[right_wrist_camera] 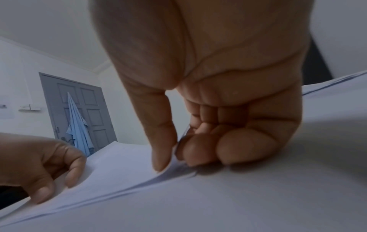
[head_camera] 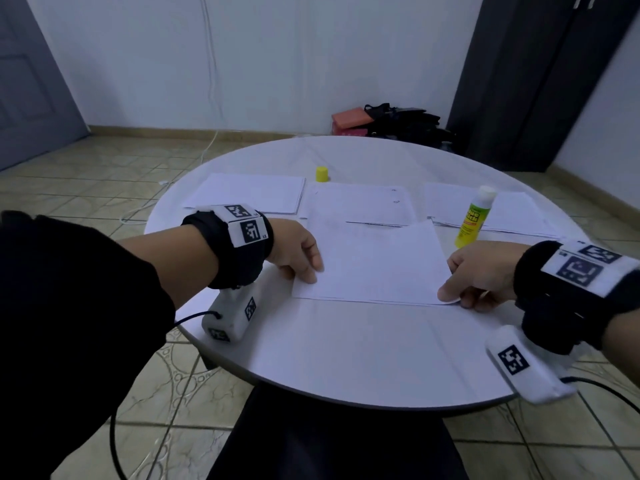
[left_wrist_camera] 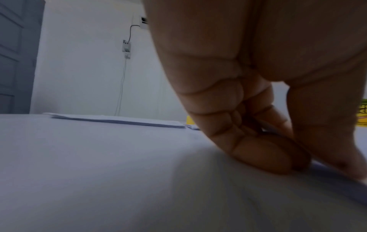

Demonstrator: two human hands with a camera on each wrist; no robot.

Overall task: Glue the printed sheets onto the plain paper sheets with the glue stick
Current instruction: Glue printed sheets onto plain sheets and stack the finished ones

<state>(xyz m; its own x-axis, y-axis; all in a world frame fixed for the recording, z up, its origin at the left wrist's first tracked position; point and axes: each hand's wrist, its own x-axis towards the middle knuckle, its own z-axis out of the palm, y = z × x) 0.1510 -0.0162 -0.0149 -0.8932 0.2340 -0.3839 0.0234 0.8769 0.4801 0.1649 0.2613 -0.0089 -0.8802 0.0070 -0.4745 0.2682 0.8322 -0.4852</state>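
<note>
Left hand (head_camera: 298,255) pinching left edge of top sheet (head_camera: 377,263), right hand (head_camera: 479,277) pinching its near right corner (thumbs on top); sheet over another on desk (head_camera: 346,348). Glue stick (head_camera: 474,216) upright beyond, uncapped.

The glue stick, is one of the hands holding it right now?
No, the glue stick stands upright on the table by itself, while the left hand and right hand both pinch the sheet.

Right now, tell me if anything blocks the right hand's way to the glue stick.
Nothing visible does. The glue stick stands upright just beyond the right hand, with only flat paper between them. That hand, though, is pinching the sheet's corner.
</note>
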